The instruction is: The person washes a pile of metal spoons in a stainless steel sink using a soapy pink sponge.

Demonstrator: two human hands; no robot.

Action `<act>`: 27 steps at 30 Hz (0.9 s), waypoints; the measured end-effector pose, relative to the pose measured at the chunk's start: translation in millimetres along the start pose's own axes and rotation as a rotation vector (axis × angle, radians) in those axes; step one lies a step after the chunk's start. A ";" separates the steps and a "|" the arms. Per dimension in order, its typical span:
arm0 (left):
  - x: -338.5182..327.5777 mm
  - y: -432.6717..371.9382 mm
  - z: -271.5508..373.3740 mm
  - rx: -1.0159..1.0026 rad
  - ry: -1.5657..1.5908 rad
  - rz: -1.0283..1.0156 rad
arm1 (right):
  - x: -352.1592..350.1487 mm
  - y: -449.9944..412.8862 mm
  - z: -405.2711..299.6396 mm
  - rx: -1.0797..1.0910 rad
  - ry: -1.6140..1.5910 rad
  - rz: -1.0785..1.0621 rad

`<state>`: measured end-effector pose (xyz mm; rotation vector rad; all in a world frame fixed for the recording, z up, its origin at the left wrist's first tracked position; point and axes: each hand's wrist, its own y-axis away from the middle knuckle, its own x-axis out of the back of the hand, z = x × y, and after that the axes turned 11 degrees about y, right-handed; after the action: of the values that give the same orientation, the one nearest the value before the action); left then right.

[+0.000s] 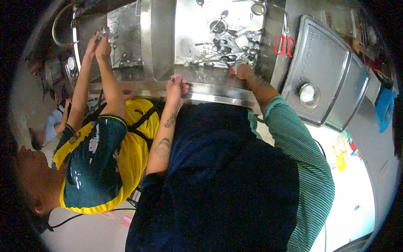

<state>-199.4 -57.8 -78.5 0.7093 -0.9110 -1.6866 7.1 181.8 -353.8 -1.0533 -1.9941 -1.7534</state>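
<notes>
My left hand (177, 85) hangs over the front rim of the steel sink (163, 71), its fingers loosely curled. A small dark shiny spot shows at its fingers, too small to name. Toward the right, my right hand (244, 71), below a green striped sleeve, bends over the near edge of a heap of metal spoons (225, 49). Something whitish (238, 64) is in its fingers, blurred. The spoons lie in a bright basin (185, 31), several overlapping. Farther back, one spoon (224, 14) crosses a round drain (217, 26).
Red-handled scissors (285, 44) lie right of the basin. Two steel trays (321, 63) overlap there, with a small round container (309, 95) on top. At left, a co-worker's two hands (100, 42) hold something metallic above another basin (124, 19). A second person (53, 126) is farther off.
</notes>
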 end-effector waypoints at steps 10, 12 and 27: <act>-23.1 -12.6 -2.4 -0.594 -0.840 -0.083 | 160.2 91.9 -28.3 0.250 -0.785 0.370; -49.4 -2.3 10.3 -0.849 -0.971 -0.101 | 194.1 126.0 -33.0 0.198 -0.637 0.411; -90.6 6.5 23.6 -0.603 -1.063 -0.638 | 232.3 165.6 -40.5 0.277 -0.483 0.490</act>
<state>-189.9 33.5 -58.6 -0.4454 -0.7917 -2.8157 -51.9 220.0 -74.3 -1.7949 -1.9159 -1.0052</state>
